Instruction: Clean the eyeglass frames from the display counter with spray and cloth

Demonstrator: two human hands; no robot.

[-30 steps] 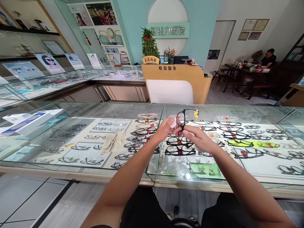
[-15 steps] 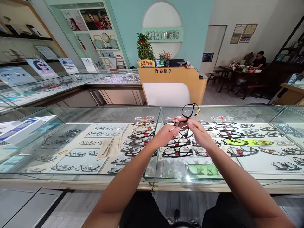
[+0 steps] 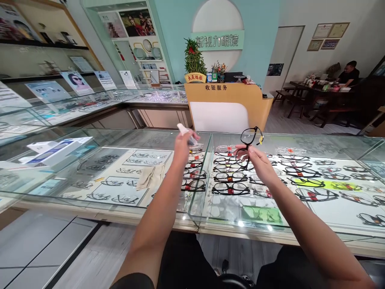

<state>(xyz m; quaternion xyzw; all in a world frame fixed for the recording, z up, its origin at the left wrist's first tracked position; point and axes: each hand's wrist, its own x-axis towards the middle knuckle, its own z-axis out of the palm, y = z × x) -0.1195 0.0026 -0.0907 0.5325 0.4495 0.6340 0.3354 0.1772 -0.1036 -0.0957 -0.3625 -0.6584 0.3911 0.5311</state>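
In my right hand [image 3: 255, 156] is a pair of black-framed eyeglasses [image 3: 249, 137], pinched between thumb and fingers above the glass counter. The frame is turned upright, one lens above the other, and a yellow tag hangs near its upper hinge. My left hand [image 3: 184, 142] is farther left, raised over the counter and apart from the glasses. Its fingers close on a thin white piece that looks like a tissue [image 3: 182, 129], which sticks out at the top. A beige cloth [image 3: 148, 177] lies on the glass to the left of my left forearm.
The glass display counter [image 3: 200, 222] holds rows of eyeglasses [image 3: 231, 188] beneath its top. White boxes [image 3: 64, 150] stand at the left. Beyond is a wooden cashier desk [image 3: 224, 94] with a plant [image 3: 195, 60]. A person [image 3: 349, 76] sits at a table at the far right.
My left hand has left the eyeglasses and moved up and left with the white tissue. My right hand still holds the glasses upright. The view has turned slightly left.
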